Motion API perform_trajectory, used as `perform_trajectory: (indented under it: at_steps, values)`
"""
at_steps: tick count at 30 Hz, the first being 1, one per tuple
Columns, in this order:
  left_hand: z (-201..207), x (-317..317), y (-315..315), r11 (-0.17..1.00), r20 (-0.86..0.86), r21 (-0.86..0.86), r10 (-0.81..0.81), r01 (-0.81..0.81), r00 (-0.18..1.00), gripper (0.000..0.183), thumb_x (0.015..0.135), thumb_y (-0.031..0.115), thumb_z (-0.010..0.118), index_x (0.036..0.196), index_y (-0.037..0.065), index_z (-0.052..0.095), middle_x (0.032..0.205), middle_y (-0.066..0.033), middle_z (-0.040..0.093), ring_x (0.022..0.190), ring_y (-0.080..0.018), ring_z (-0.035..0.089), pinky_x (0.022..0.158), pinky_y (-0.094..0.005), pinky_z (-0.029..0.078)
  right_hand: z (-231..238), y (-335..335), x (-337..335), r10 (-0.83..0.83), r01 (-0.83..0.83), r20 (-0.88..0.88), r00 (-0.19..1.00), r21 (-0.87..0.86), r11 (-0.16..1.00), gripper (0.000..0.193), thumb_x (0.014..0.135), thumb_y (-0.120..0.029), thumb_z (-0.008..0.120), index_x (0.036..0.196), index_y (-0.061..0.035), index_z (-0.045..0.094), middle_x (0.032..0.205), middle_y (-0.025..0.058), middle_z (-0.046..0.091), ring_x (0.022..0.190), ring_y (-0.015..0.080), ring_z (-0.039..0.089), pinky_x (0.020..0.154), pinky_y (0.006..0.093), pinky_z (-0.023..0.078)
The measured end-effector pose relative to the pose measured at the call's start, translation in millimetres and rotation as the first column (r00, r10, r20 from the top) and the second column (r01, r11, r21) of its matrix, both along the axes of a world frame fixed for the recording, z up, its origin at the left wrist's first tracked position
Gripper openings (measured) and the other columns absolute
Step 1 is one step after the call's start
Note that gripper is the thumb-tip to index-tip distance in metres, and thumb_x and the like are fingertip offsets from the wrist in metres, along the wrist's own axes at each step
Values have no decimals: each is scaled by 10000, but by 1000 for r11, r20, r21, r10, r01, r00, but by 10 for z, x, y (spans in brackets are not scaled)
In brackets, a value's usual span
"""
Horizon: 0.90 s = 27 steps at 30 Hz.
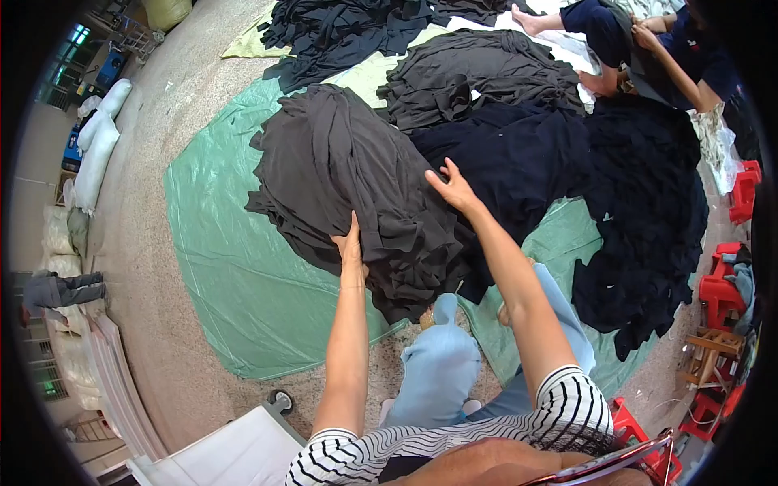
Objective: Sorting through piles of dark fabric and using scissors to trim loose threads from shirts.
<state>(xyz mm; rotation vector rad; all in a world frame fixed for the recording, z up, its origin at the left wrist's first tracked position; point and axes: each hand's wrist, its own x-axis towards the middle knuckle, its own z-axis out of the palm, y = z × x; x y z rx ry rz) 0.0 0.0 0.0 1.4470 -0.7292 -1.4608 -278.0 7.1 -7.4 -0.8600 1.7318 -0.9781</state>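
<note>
While left hand (pixel 350 249) touches grey cloth pile (pixel 324 162), grip unclear | right hand (pixel 455 191) splayed, unladen | any writing illegible

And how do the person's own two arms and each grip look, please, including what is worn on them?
The left arm and right arm wear matching short fabric sleeves, white with thin black stripes. Below the sleeves, both forearms are uncovered. The left grip and right grip are slim human hands without gloves. No cables show on either arm.
</note>
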Motion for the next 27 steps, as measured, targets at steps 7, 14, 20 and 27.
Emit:
perform_trajectory:
  at_steps: [7, 14, 20, 27]
  values:
    - [291, -174, 53, 996, -49, -55, -69, 67, 996, 1140, 796, 383, 851, 1583, 79, 85, 1602, -118, 252, 1430, -293, 317, 1159, -407, 286, 521, -204, 351, 302, -290, -18, 953, 228, 930, 1253, 599, -893, 639, 1439, 20, 461, 1442, 265, 496, 1410, 395, 389, 1190, 500, 198]
    - [236, -170, 73, 994, -7, -107, 28, -28, 1000, 948, 820, 258, 815, 1528, -23, 252, 1540, -169, 370, 1375, -299, 398, 1130, -387, 329, 708, -102, 1073, 65, -104, -617, 784, -28, 994, 706, 705, -482, 791, 1218, -41, 586, 1561, 246, 250, 1404, 453, 318, 1088, 572, 316]
    - [452, -352, -102, 990, 305, -139, 20, 24, 952, 1007, 812, 435, 807, 1493, -67, 260, 1504, -263, 366, 1332, -346, 424, 1102, -418, 359, 527, -342, 765, 42, -53, -133, 990, -81, 995, 939, 766, -636, 707, 1346, 53, 437, 1444, 362, 400, 1336, 498, 428, 1078, 521, 386]
    - [66, 20, -363, 992, -28, -87, -91, 89, 995, 1052, 806, 414, 835, 1517, -82, 239, 1536, -171, 373, 1368, -285, 421, 1115, -374, 372, 638, -239, 1106, 74, -16, -253, 965, 226, 974, 1345, 610, -856, 664, 1500, 71, 265, 1397, 311, 508, 1334, 396, 484, 1119, 529, 265]
